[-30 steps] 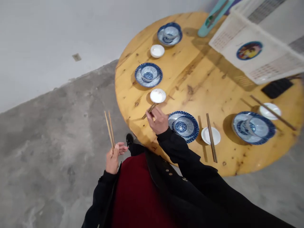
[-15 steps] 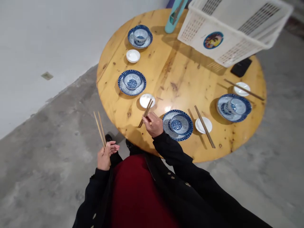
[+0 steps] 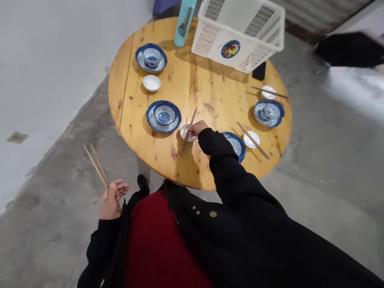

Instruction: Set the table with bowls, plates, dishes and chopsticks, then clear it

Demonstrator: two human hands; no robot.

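My right hand (image 3: 197, 127) reaches over the round wooden table (image 3: 210, 92) and pinches a pair of brown chopsticks (image 3: 187, 132) lying across a small white dish (image 3: 184, 132). Just left of that dish sits a blue patterned bowl on its plate (image 3: 163, 115). Another blue plate (image 3: 237, 145) is half hidden behind my right sleeve. My left hand (image 3: 111, 199) hangs beside the table over the floor, gripping a second pair of chopsticks (image 3: 96, 166) that point up and to the left.
A white plastic basket (image 3: 238, 34) and a teal bottle (image 3: 185, 22) stand at the table's far side, with a black object (image 3: 259, 71) beside the basket. More place settings: blue bowl (image 3: 151, 57), white dishes (image 3: 151, 83) (image 3: 251, 139), chopsticks (image 3: 253, 134), right-side bowl (image 3: 269, 113). Concrete floor all around.
My right hand has carried its chopsticks farther over the table, onto the small white dish. My left hand has dropped lower and farther left. The view has pulled back from the table.
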